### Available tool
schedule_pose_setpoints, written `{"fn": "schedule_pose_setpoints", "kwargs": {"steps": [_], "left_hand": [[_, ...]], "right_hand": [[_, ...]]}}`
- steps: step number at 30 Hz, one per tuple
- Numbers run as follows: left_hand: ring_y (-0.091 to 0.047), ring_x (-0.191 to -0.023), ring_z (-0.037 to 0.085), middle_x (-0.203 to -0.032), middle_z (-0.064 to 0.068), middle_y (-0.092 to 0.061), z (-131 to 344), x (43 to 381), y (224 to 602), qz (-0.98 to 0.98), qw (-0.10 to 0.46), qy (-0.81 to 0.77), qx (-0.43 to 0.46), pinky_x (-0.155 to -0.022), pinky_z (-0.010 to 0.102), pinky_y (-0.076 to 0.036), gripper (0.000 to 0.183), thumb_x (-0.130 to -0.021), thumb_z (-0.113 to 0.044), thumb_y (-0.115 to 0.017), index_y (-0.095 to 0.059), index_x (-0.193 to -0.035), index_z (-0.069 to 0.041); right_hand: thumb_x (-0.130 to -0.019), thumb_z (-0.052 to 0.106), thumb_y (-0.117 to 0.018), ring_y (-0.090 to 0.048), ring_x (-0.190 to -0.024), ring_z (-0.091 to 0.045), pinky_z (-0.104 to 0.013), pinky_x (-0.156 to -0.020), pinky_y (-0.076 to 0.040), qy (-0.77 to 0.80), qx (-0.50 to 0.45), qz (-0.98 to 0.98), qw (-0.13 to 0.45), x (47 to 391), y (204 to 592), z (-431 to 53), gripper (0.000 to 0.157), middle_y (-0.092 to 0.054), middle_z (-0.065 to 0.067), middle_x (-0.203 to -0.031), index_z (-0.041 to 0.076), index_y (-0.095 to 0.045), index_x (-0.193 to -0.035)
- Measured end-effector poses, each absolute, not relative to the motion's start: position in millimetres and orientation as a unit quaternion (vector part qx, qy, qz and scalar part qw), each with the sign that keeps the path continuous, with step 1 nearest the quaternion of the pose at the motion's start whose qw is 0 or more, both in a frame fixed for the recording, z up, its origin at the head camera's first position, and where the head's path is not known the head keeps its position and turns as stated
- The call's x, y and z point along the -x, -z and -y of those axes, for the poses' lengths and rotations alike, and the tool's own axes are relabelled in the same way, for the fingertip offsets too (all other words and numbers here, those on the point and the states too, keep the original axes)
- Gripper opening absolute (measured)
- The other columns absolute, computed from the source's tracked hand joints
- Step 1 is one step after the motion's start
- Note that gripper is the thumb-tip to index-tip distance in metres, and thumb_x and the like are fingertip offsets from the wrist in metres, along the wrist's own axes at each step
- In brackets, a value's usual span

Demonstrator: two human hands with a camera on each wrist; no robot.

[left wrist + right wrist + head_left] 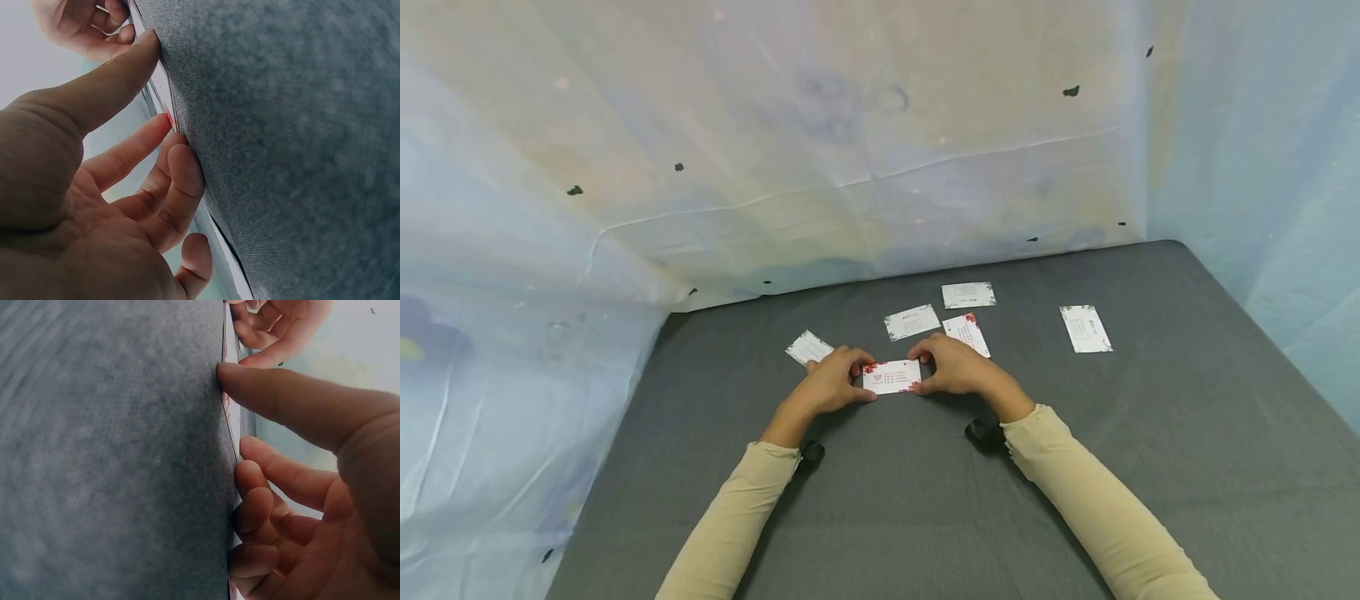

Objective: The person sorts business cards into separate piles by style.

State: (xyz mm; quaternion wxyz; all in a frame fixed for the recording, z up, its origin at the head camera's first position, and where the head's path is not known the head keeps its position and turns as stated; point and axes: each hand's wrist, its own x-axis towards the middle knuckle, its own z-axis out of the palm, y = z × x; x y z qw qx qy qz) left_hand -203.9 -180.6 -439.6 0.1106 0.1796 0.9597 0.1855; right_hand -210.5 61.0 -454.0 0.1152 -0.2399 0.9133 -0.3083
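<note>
While left hand [832, 383] and right hand [957, 367] pinch opposite short ends of red-flowered business card [891, 377], thumbs and fingertips parted by its width, card sits between them at gray-covered desk [887, 508]; cannot tell whether flat or slightly raised. Leftmost leaf-cornered card [808, 347] partly hidden behind left hand; second red-flowered card [967, 333] partly covered by right hand. Print too small to read. Wrist views catch pinched card nearly edge-on. Beige sleeves [1093, 492] cut off at bottom of head view.
</note>
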Motion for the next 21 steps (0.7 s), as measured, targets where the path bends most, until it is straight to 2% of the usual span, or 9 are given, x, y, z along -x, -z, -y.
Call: {"fn": "schedule_pose_setpoints", "kwargs": {"steps": [13, 21], "left_hand": [[-0.049, -0.081, 0.013, -0.093, 0.002, -0.057, 182.3, 204.9, 442.2, -0.959, 0.105, -0.189, -0.184, -0.078, 0.042, -0.027, 0.051, -0.078, -0.029, -0.086, -0.066, -0.123, -0.016], [-0.052, -0.086, 0.016, -0.097, 0.004, -0.058, 182.2, 204.9, 438.8, -0.958, 0.119, -0.185, -0.184, -0.085, 0.050, -0.032, 0.067, -0.077, -0.031, -0.087, -0.058, -0.137, -0.017]], "right_hand": [[-0.079, 0.026, -0.085, -0.056, -0.094, -0.019, -0.040, -0.090, -0.046, 0.314, 0.238, -0.911, 0.119, 210.0, 453.3, -61.9, 0.052, -0.061, -0.007, -0.105, 0.008, -0.066, -0.124], [-0.079, 0.023, -0.084, -0.054, -0.091, -0.019, -0.037, -0.086, -0.043, 0.359, 0.238, -0.895, 0.115, 215.3, 453.9, -72.1, 0.058, -0.061, -0.008, -0.102, 0.004, -0.062, -0.129]]}}
